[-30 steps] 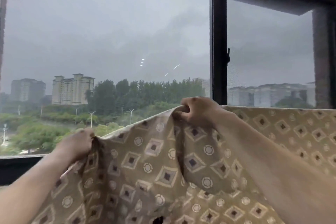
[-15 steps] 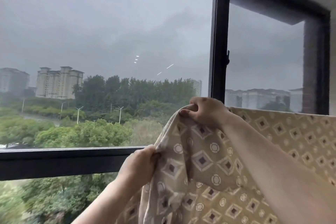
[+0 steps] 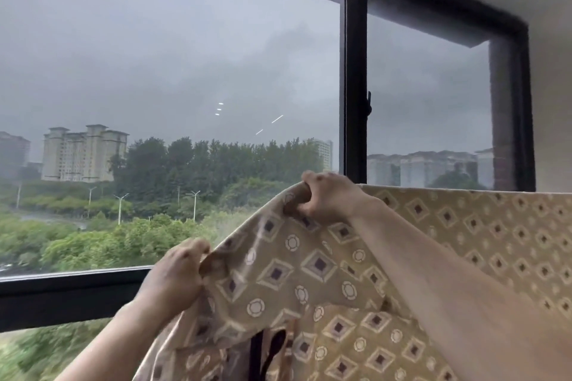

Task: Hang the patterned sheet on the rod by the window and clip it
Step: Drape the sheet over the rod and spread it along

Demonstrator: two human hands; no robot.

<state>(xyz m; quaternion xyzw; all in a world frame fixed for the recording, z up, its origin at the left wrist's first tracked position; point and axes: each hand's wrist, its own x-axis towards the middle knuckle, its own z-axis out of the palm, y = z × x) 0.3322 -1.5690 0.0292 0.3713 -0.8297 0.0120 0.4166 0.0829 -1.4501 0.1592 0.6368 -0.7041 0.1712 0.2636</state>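
While both hands have the top hem, nothing is pegged yet. Left hand [image 3: 176, 278] sits low, in front of the bottom rail of the window frame [image 3: 356, 71], gripping a bunched corner of the patterned sheet [image 3: 340, 272]. Right hand [image 3: 329, 196] is higher, just in front of the frame's upright, fingers [image 3: 312, 182] clenched round a fold of the same edge. So both fists are closed on cloth, neither free.

Sheet position: right of the right hand, its top edge runs straight and level out to the picture's edge. I read that as already lying over the rod (rod itself is hidden under the cloth, so that's a judgement). Between the hands the edge sags diagonally down to the left hand. Below that the cloth hangs in loose folds, with a dark gap low down where layers part.

Progress estimate: hanging roughly half done. Right portion looks up; left portion is yet to be lifted over and pulled flat. Clipping not started: no clip in view on the sheet or in either hand.

Left to do: raise the left corner level with the right-hand run, spread out the bunching, then free a hand for a clip. Risk as I see it: let go before the left side is over and the weight drags the lot off.
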